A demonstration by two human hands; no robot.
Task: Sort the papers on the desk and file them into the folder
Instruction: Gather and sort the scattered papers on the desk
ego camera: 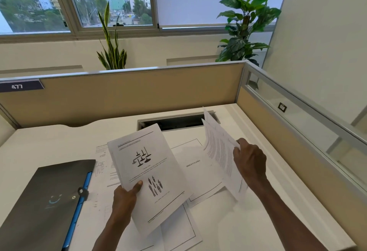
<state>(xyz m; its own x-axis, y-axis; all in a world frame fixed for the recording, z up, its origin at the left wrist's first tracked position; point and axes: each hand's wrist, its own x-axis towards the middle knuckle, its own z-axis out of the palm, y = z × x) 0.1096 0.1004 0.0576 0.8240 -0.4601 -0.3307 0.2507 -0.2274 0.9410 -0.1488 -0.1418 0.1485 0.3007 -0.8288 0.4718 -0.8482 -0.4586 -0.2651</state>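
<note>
Head view | left hand pinches an illustrated sheaf by its lower edge | right hand clasps upright text pages | more papers lie on the desk | best squared before filing | black folder, left, lies closed, contents unseen

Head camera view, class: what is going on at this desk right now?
A person is sorting papers at a white desk. The left hand holds up a stack of sheets printed with drawings, and the right hand lifts a few text pages off to the side. More loose papers lie flat on the desk below. The dark folder sits closed at the left, so nothing appears filed yet.
</note>
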